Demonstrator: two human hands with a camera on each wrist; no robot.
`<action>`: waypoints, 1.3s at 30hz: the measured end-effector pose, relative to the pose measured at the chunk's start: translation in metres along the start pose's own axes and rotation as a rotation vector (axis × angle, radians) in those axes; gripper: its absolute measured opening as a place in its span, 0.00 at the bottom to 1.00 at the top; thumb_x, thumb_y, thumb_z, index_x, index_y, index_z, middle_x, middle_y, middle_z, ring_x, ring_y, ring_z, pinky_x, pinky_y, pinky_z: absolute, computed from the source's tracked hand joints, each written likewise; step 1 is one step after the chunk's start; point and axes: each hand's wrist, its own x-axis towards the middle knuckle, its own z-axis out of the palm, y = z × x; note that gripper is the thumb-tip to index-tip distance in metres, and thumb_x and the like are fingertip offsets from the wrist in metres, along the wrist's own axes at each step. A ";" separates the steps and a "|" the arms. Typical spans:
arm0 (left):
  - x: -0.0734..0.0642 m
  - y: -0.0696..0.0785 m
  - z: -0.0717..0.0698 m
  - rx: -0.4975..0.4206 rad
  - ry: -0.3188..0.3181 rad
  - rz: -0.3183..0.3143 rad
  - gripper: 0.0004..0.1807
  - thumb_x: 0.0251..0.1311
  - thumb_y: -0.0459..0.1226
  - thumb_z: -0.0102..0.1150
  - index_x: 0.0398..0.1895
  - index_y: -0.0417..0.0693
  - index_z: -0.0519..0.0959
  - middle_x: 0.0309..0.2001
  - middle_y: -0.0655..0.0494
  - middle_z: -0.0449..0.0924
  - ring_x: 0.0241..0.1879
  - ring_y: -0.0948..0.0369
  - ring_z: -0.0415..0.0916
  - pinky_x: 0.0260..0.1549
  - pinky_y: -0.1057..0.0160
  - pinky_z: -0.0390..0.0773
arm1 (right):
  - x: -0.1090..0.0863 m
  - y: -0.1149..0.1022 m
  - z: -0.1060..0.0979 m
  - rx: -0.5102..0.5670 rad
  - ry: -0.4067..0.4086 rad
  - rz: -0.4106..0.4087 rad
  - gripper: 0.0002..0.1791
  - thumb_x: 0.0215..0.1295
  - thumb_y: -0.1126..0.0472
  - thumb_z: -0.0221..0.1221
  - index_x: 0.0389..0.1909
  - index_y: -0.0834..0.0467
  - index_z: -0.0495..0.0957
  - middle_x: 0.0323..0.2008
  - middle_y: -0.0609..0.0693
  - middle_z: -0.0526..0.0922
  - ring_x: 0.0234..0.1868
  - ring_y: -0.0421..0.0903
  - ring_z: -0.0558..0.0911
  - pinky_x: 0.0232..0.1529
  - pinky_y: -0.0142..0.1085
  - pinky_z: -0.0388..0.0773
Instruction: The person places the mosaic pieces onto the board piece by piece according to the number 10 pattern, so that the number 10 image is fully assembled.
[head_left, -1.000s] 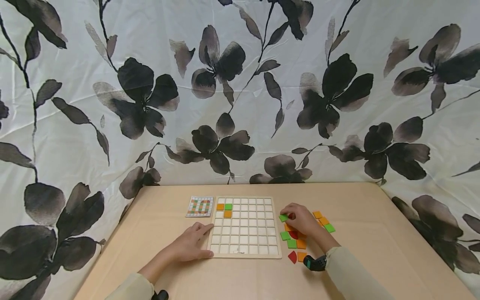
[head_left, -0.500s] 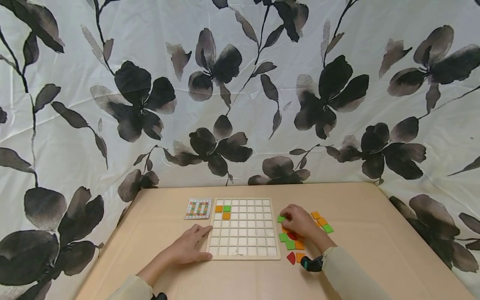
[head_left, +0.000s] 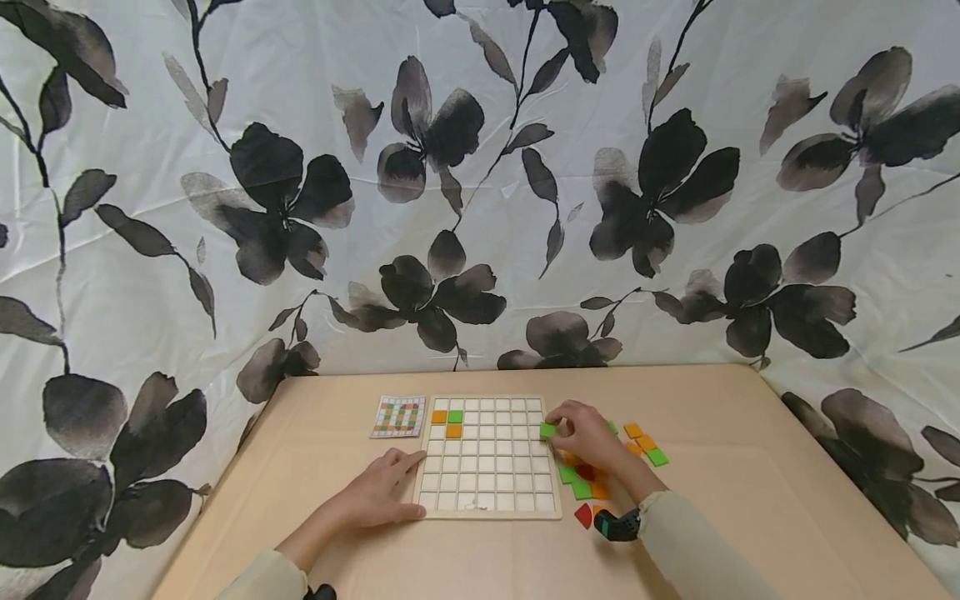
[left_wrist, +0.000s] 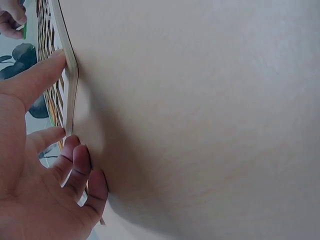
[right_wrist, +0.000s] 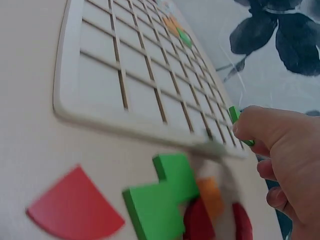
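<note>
A white grid board (head_left: 487,467) with a pale wooden frame lies on the table. Two orange square tiles (head_left: 453,431) and one green tile (head_left: 455,416) fill cells at its far left corner. My right hand (head_left: 588,435) pinches a green square tile (head_left: 547,431) between thumb and finger, over the board's right edge. In the right wrist view this tile (right_wrist: 234,114) is held on edge, above the board's frame. My left hand (head_left: 378,490) rests at the board's left edge, thumb and forefinger (left_wrist: 42,75) touching the frame, the other fingers loosely bent on the table.
Right of the board lie loose green tiles (head_left: 582,489), orange tiles (head_left: 633,430) and red quarter-round pieces (head_left: 583,516), some partly hidden under the right hand. A small printed card (head_left: 397,417) with a coloured grid pattern lies left of the board. A floral cloth (head_left: 480,208) hangs behind the table.
My right hand has moved left from the loose pieces to the board's right edge, carrying the green tile. The left hand stays on the board's left edge.
</note>
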 end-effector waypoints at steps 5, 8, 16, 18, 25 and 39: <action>0.002 -0.001 0.000 -0.001 0.000 -0.005 0.48 0.49 0.57 0.69 0.72 0.51 0.61 0.52 0.56 0.67 0.47 0.59 0.62 0.45 0.55 0.68 | 0.004 -0.015 0.004 0.030 -0.025 -0.048 0.12 0.55 0.63 0.67 0.42 0.53 0.84 0.38 0.45 0.78 0.28 0.40 0.70 0.27 0.29 0.69; 0.002 -0.002 0.001 0.008 0.001 -0.001 0.48 0.49 0.57 0.69 0.72 0.51 0.62 0.53 0.56 0.67 0.48 0.59 0.63 0.47 0.54 0.69 | 0.006 -0.023 0.007 0.024 -0.041 -0.070 0.12 0.56 0.62 0.67 0.42 0.52 0.83 0.37 0.45 0.77 0.27 0.40 0.70 0.26 0.28 0.68; 0.002 -0.001 0.001 0.007 0.007 -0.003 0.48 0.49 0.57 0.69 0.72 0.51 0.62 0.52 0.56 0.67 0.47 0.60 0.63 0.46 0.54 0.68 | 0.011 -0.040 0.017 0.011 -0.061 -0.152 0.11 0.58 0.63 0.66 0.43 0.52 0.83 0.37 0.44 0.78 0.25 0.38 0.69 0.27 0.29 0.69; 0.002 0.000 0.001 0.007 0.007 -0.004 0.48 0.49 0.57 0.69 0.72 0.51 0.62 0.52 0.56 0.67 0.47 0.60 0.62 0.46 0.55 0.68 | 0.013 -0.043 0.020 0.012 -0.065 -0.163 0.11 0.57 0.62 0.66 0.42 0.53 0.83 0.37 0.44 0.79 0.26 0.38 0.69 0.28 0.29 0.69; 0.001 -0.001 0.003 0.012 0.011 0.001 0.48 0.49 0.57 0.69 0.72 0.51 0.62 0.52 0.57 0.66 0.47 0.60 0.63 0.45 0.55 0.68 | 0.017 -0.050 0.032 0.013 -0.080 -0.186 0.11 0.57 0.61 0.66 0.42 0.52 0.84 0.36 0.44 0.79 0.24 0.36 0.67 0.28 0.28 0.67; 0.000 -0.001 0.003 0.012 0.017 0.012 0.48 0.49 0.57 0.69 0.72 0.50 0.62 0.51 0.56 0.67 0.47 0.59 0.63 0.45 0.55 0.68 | 0.027 -0.067 0.052 0.034 -0.113 -0.139 0.12 0.57 0.58 0.67 0.43 0.51 0.85 0.37 0.42 0.80 0.31 0.40 0.71 0.30 0.29 0.69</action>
